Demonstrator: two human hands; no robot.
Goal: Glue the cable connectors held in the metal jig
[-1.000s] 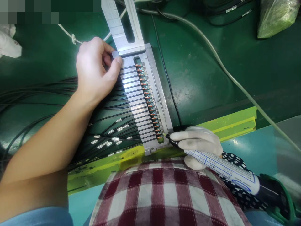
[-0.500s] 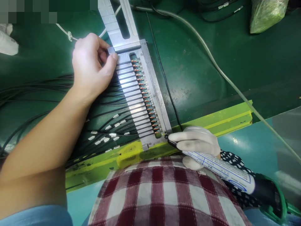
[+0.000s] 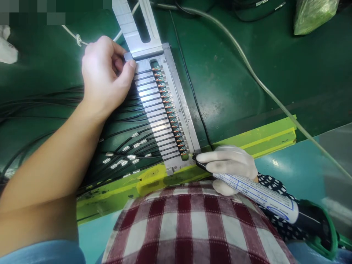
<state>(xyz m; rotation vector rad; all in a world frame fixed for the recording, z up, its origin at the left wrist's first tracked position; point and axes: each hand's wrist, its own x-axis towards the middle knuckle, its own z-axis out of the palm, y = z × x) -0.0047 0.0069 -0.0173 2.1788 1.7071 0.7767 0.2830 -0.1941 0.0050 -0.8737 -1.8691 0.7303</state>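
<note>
My bare left hand [image 3: 106, 73] pinches the upper left corner of a flat metal fixture [image 3: 152, 110] between thumb and fingers. Black cables [image 3: 150, 128] lie side by side across the fixture. Their stripped copper ends meet a row of small green circuit boards [image 3: 172, 115] in its long slot. In my white-gloved right hand [image 3: 231, 165] is a white labelled dispensing syringe [image 3: 258, 196] with a black nozzle and a dark rear end. Its tip is at the fixture's lower right end, beside the lowest board; contact cannot be made out.
The fixture's slotted metal lid [image 3: 132, 31] stands open at its far end. Loose cables with clear sleeves [image 3: 132, 157] spread to the left. A pale hose [image 3: 247, 66] crosses the green table [image 3: 225, 88]. Yellow-green tape [image 3: 264, 141] lines the near edge. A plastic-wrapped bundle [image 3: 315, 16] lies far right.
The picture has shifted very slightly. Both hands keep their holds, and the nozzle stays at the fixture's lower end.
</note>
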